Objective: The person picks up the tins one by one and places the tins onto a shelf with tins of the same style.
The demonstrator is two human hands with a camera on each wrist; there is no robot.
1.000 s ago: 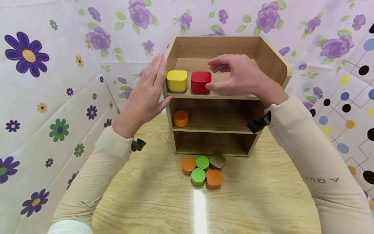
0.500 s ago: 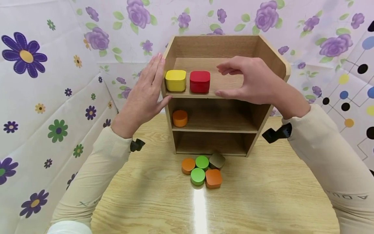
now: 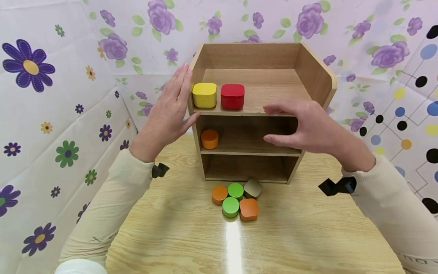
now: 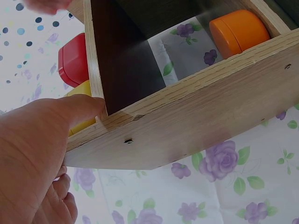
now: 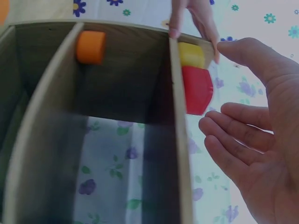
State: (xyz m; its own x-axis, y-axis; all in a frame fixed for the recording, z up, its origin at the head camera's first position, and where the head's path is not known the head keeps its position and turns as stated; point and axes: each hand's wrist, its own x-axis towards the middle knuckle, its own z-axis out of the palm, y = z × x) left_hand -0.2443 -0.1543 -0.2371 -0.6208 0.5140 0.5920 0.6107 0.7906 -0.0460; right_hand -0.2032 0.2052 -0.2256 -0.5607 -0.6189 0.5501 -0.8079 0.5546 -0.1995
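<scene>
My left hand (image 3: pixel 167 110) lies along the upper left side of a small wooden shelf (image 3: pixel 253 113), its thumb over the front edge of the top board. In the left wrist view the thumb (image 4: pixel 84 108) rests on that edge. Next to it on the top board stand a yellow box-shaped container (image 3: pixel 204 95) and a red one (image 3: pixel 232 96) of the same form. My right hand (image 3: pixel 304 127) hovers before the shelf's right side, thumb and fingers apart, nothing between them. On the middle board, at the left, sits an orange round container (image 3: pixel 209 139).
On the table (image 3: pixel 178 228) before the shelf, several pieces stand clustered: an orange round one (image 3: pixel 219 195), two green round ones (image 3: pixel 235 191), an orange squarish one (image 3: pixel 249 209) and a brown angular one (image 3: pixel 253 188). Patterned cloth (image 3: pixel 68 114) surrounds the table.
My right hand has left the red container and moved right and down, off the top board to before the middle compartment. The left hand keeps its place on the shelf.
</scene>
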